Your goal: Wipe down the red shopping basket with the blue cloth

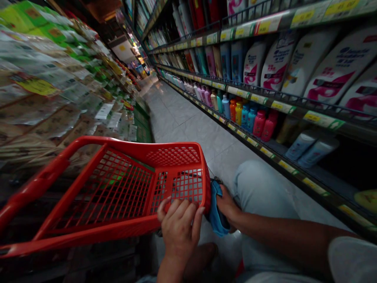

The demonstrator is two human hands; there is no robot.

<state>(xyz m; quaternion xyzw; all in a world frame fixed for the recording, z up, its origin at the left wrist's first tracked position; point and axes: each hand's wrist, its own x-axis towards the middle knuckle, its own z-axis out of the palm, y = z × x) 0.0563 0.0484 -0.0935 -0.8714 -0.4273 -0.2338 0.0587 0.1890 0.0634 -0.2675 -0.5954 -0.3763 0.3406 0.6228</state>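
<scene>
A red plastic shopping basket (126,229) with mesh walls and a long pull handle (38,182) stands tilted across the left and middle of the head view. My left hand (180,222) is closed over its near rim, close to the right-hand corner, fingers curled inward. Just outside the basket's right end, my right hand (226,202) grips a blue cloth (218,220). This cloth lies against or very near the basket wall; I cannot tell whether it touches. Some of the right fingers are hidden behind the cloth.
Shelves on the right hold white shampoo bottles (278,59) and small coloured bottles (259,122), with yellow price tags along the edges. Packaged goods (38,106) are stacked at left. A tiled floor aisle (173,106) runs ahead. My bent knee in light jeans (262,188) is beside the basket.
</scene>
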